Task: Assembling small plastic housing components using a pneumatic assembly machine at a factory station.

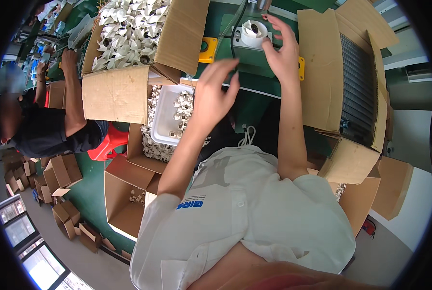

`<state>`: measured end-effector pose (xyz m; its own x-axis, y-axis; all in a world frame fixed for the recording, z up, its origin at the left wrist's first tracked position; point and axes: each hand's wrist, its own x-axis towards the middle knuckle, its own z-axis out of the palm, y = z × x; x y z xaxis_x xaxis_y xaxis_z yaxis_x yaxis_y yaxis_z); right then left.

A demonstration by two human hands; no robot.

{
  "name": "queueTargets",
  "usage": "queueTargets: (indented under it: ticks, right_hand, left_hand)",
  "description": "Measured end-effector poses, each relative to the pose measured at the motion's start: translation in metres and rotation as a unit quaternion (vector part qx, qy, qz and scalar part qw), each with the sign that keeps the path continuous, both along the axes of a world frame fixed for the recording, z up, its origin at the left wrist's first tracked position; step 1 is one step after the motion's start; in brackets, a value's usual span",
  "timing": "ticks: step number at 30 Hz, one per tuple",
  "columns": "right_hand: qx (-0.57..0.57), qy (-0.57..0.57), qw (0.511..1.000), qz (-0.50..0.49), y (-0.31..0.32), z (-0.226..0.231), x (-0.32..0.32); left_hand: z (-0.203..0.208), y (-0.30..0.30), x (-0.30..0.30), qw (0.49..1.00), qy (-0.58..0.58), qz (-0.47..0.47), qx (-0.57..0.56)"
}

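Observation:
In the head view, my right hand (284,52) is beside a round white holder (252,40) on a metal base at the far side of the bench. Its thumb and fingers are apart, and I see nothing between them. A white bladed fan wheel with a dark hub (254,29) sits in the holder. My left hand (215,92) hangs nearer to me, left of the holder, with its thumb away from its slightly blurred fingers and nothing visible in it. A white plastic tub (165,126) with small white parts (183,107) lies left of that wrist.
White fan wheels (129,34) fill a cardboard box at the far left. Dark rods (357,82) stand packed in a box (322,63) on the right. Yellow button housings (207,50) flank the holder. A co-worker (47,116) sits left, near a red stool (110,143).

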<state>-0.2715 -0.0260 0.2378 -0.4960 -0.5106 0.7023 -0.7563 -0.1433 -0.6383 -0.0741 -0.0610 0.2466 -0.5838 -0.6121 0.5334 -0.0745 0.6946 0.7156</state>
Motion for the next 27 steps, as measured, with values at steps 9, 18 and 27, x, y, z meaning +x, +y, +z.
queueTargets:
  ticks: [9, 18, 27]
  right_hand:
    - [-0.005, -0.099, 0.995, 0.022, 0.066, 0.0, 0.04]
    - [-0.021, -0.163, 0.984, 0.073, 0.085, -0.008, 0.051]
    - [-0.027, -0.172, 0.982, 0.072, 0.091, -0.013, 0.05]
  left_hand:
    - [0.028, -0.068, -0.077, 0.984, -0.156, -0.06, 0.068]
    - [0.018, -0.042, -0.072, 0.973, 0.197, -0.112, 0.043]
    - [0.014, -0.041, -0.08, 0.994, 0.1, -0.03, -0.006]
